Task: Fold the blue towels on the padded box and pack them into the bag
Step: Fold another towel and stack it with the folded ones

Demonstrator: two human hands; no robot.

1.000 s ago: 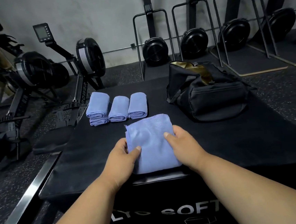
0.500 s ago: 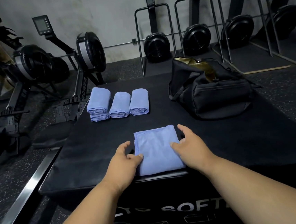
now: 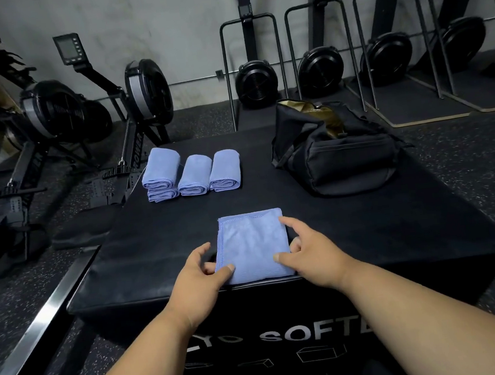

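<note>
A gym; rowing machines (image 3: pixel 88 112) stand left of the padded box (image 3: pixel 281 305); more stand upright behind it; speckled rubber floor (image 3: pixel 465 166) around it.

I have one view only, from the camera on the person's head, wide-angle, facing forward and down. It sits close above the near edge of the padded box (image 3: pixel 366 236); both forearms enter from the bottom, and beyond the fingers (image 3: pixel 286 223) it reaches the wall.

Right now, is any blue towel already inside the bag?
No: the bag shows no towel at its opening; every blue towel in view lies on the padded box.
</note>
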